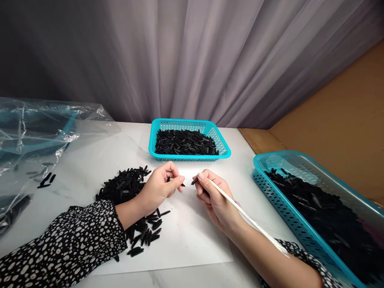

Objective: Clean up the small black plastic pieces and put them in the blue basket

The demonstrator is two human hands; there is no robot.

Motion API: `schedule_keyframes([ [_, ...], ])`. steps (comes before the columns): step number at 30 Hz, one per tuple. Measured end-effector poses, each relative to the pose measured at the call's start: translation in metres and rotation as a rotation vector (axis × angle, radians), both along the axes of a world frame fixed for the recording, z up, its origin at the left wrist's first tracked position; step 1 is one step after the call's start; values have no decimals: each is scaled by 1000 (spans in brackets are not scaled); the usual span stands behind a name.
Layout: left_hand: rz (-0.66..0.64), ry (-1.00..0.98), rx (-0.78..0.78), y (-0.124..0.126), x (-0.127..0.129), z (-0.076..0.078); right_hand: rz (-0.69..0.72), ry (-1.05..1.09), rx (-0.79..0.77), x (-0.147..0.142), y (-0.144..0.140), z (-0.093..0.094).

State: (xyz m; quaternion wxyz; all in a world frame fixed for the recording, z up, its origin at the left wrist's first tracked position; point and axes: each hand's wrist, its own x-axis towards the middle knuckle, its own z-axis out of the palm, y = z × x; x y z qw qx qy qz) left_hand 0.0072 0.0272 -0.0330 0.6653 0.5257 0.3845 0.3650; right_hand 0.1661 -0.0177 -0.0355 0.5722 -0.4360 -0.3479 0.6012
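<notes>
Where the left hand point(160, 186) curls at frame centre, its grip pinches a small black plastic strip point(180, 184), mostly hidden by fingers. Opposite, the right hand point(214, 198) is closed around a long white stick point(246, 216), its dark tip hard to make out. Loose black pieces point(129, 188) lie heaped on white paper point(192, 236) covering the marble bench point(243, 168). Grey curtain point(192, 56) hangs behind.

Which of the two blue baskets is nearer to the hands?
The blue basket at the right edge, its near corner beside the right hand. The other basket sits farther back by the curtain, beyond both hands.
</notes>
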Motion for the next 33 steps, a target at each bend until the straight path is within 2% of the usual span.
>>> schedule_keyframes([
  [5,-148,22,-79,-2,2,-3,-28,-68,23,0,-1,-5],
  [11,-153,158,54,-2,3,1,-26,-185,46,-1,0,-12],
  [19,-198,46,94,-3,1,2,162,109,-132,1,0,-1],
  [24,-210,37,83,-3,0,0,222,188,-172,3,2,-1],
  [28,-215,34,87,-3,0,2,201,146,-144,1,0,0],
  [33,-173,90,39,-5,3,4,46,-90,26,0,-1,-7],
])
